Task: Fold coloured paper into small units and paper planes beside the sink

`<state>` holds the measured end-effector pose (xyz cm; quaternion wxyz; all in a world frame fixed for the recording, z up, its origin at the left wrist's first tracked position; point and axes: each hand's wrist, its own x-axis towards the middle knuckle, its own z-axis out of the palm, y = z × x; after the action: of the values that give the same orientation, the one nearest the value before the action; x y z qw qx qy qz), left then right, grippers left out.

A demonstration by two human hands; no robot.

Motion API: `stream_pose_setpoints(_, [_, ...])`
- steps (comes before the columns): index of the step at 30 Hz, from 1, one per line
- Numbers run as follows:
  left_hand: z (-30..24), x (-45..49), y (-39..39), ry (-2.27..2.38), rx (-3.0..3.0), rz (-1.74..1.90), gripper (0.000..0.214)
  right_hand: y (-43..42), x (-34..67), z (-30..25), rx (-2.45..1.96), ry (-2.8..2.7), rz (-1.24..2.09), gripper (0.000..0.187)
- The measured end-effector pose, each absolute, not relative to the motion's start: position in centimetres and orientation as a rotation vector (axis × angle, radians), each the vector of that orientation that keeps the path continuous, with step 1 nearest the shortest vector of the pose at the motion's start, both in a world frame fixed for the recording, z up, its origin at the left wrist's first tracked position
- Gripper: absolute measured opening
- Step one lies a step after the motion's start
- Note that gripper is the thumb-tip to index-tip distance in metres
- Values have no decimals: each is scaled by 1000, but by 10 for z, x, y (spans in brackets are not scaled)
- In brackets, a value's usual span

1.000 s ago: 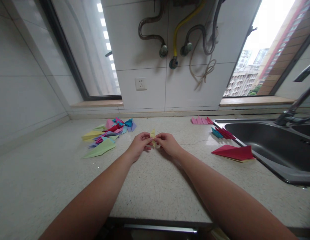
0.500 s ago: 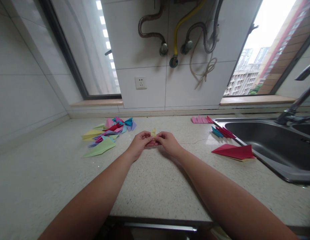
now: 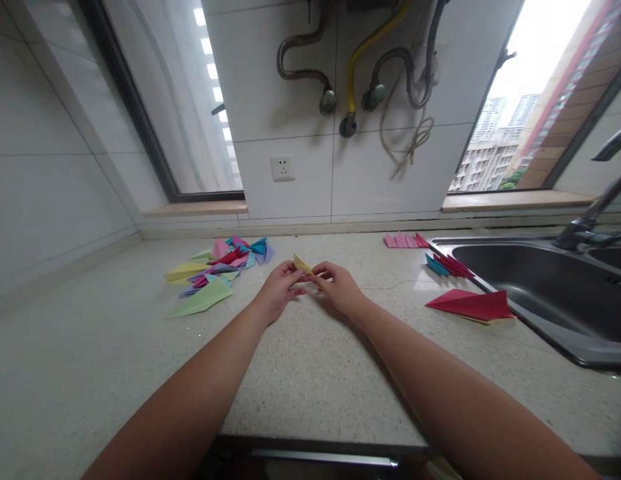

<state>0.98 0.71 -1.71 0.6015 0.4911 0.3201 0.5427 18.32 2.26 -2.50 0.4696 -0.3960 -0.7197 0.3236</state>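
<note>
Between my two hands, just above the countertop, is a small folded piece of yellow paper [image 3: 302, 265], its pointed end tilted up and to the left. The fingers of my left hand [image 3: 281, 288] are closed on its left side, with the lower fingers a little apart. My right hand [image 3: 337, 285] pinches its right end between thumb and fingers. Parts of the paper are hidden behind the fingertips, so its full folded shape cannot be made out.
A pile of colourful folded papers [image 3: 215, 270] lies to the left. On the right, near the steel sink [image 3: 495, 280], are pink folded papers [image 3: 405, 240], blue and red ones [image 3: 447, 265] and a red paper plane [image 3: 473, 305]. A faucet [image 3: 583, 227] stands behind the sink.
The yellow paper has turned from upright to slanting, its tip now pointing up-left. My left hand's lower fingers have drawn back from beneath the right hand.
</note>
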Motion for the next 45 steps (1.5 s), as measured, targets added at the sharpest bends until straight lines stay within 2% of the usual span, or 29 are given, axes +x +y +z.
stream_pose_setpoints(6, [-18,10,6,784,1126,1281,34,24,186,-22,-982,-1665,795,17])
stream_pose_setpoints(14, [-11,6,3,814,1286,1307,60,31,197,-21,-977,-1676,453,8])
stream_pose_setpoints(22, [-15,4,6,889,1459,1094,58,32,198,-21,-927,-1711,342,4])
stream_pose_setpoints(31, [-17,3,9,890,1364,1238,41,29,197,-18,-876,-1752,334,4])
stream_pose_setpoints(35, [-16,2,11,882,1328,1274,39,29,196,-18,-881,-1689,465,9])
stream_pose_setpoints(41, [-15,1,12,874,1299,1313,34,24,193,-14,-835,-1555,1067,32])
stream_pose_setpoints(45, [-14,2,11,829,1282,1316,30,20,190,-12,-720,-1469,1267,34])
